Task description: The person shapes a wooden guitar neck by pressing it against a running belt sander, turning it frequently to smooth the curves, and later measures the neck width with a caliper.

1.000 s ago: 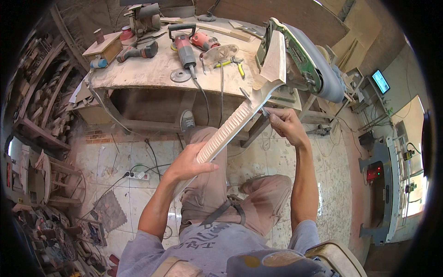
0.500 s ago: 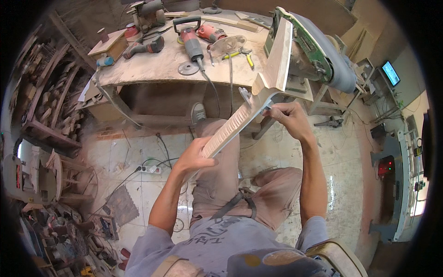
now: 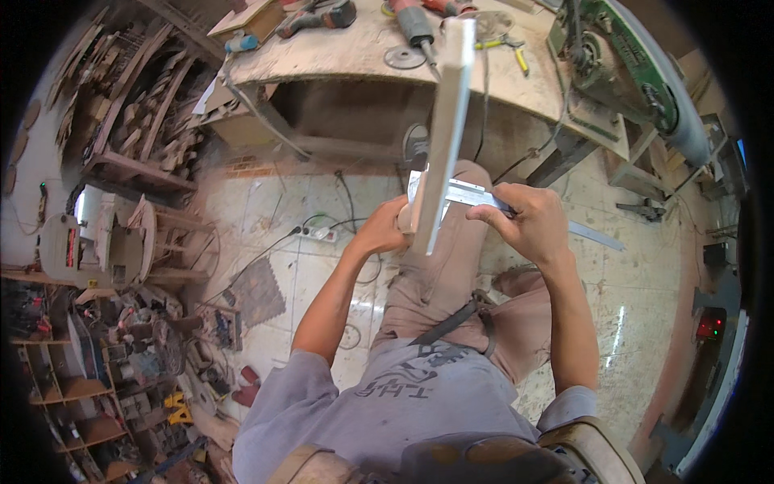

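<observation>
My left hand (image 3: 382, 229) is closed round a long, pale carved wooden piece (image 3: 445, 137), seen nearly edge-on, its far end pointing toward the workbench. In my right hand (image 3: 534, 224) is a metal sliding caliper (image 3: 470, 195), pinched between thumb and fingers. The caliper's jaws are at the wooden piece, close to my left hand; whether they touch both sides cannot be made out. Its long beam (image 3: 595, 235) sticks out to the right, past my right hand. The fingertips of my left hand are partly hidden behind the wood.
The dusty workbench (image 3: 339, 60) ahead bears a cordless tool (image 3: 317, 18), an angle grinder (image 3: 413, 22), a disc (image 3: 405, 57) and yellow-handled pliers (image 3: 521, 62). A green belt sander (image 3: 637, 60) stands at right. A power strip (image 3: 321, 234) lies on the tiled floor; wood-filled shelves (image 3: 133, 121) stand left.
The wooden piece has been turned from a slant to nearly upright in view and drawn closer. My right hand has lowered, and the caliper's beam now shows. The view has shifted left and down.
</observation>
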A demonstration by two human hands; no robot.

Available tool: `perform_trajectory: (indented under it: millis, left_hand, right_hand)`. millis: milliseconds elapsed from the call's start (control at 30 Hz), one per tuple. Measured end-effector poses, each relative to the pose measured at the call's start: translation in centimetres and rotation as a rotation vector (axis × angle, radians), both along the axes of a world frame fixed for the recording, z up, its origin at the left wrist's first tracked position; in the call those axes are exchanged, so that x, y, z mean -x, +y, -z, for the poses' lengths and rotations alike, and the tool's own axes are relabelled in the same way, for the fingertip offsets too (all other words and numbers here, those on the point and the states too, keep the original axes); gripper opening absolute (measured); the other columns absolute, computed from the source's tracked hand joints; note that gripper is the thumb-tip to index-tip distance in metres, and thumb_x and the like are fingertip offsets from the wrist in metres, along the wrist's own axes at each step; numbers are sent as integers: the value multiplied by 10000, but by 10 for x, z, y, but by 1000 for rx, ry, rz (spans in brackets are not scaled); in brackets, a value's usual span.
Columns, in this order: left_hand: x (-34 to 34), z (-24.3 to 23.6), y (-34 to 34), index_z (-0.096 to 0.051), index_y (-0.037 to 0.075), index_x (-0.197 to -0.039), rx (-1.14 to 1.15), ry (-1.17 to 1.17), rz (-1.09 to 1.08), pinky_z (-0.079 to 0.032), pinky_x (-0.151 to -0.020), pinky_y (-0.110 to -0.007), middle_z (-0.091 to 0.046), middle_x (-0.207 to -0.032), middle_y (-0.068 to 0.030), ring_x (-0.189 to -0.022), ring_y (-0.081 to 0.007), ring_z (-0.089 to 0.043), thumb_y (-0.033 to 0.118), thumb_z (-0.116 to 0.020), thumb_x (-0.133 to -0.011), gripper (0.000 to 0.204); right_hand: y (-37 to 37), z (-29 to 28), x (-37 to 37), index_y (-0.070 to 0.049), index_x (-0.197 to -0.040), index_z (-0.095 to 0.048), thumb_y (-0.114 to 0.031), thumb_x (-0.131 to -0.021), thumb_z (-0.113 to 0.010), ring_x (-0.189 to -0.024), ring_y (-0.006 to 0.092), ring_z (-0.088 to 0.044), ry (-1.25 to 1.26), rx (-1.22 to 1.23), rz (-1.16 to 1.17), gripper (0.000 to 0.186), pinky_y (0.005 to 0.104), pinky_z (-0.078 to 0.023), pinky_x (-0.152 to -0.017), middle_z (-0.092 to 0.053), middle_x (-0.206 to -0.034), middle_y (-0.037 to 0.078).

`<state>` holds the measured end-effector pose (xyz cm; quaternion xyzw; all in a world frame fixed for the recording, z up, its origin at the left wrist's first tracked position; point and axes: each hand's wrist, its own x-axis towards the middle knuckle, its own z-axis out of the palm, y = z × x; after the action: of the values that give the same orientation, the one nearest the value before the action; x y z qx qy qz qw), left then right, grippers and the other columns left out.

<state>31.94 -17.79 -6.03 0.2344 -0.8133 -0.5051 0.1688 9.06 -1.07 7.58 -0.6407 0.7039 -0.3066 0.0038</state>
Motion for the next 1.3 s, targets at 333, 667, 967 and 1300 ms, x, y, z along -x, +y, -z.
perform_trajectory:
  millis: [333,667,967,1300]
  left_hand:
    - [-30,123,-7,-564,48,-1465,-403,171,-69,-512,-1048,-383,-657,-1352,-102,-1175,-225,-645,221,-899,-805,760]
    - [-25,164,1,-406,60,-1586,-516,437,-18,-570,-989,-372,-512,-1495,-117,-1310,-191,-551,514,-648,-996,784]
    - [-35,143,-4,-422,62,-1583,-542,128,-36,-572,-954,-335,-596,-1394,-106,-1242,-191,-602,607,-605,-988,827]
    - [-38,151,0,-524,48,-1511,-257,103,-52,-479,-1072,-367,-604,-1441,-121,-1308,-209,-577,335,-694,-977,630]
  right_hand:
    - [-1,29,-26,-111,-723,-594,-636,-869,-710,-497,271,-612,197,17,-97,557,387,-463,-461,-608,-598,59]
    - [-1,36,-23,-106,-696,-583,-609,-821,-774,-467,236,-552,180,71,-122,552,372,-410,-449,-548,-582,42]
    - [1,38,-21,-102,-697,-594,-611,-815,-779,-461,233,-543,153,46,-111,554,369,-404,-449,-549,-576,40]
    - [5,38,-20,-101,-702,-580,-589,-860,-757,-513,287,-618,142,6,-116,542,391,-470,-470,-593,-602,80]
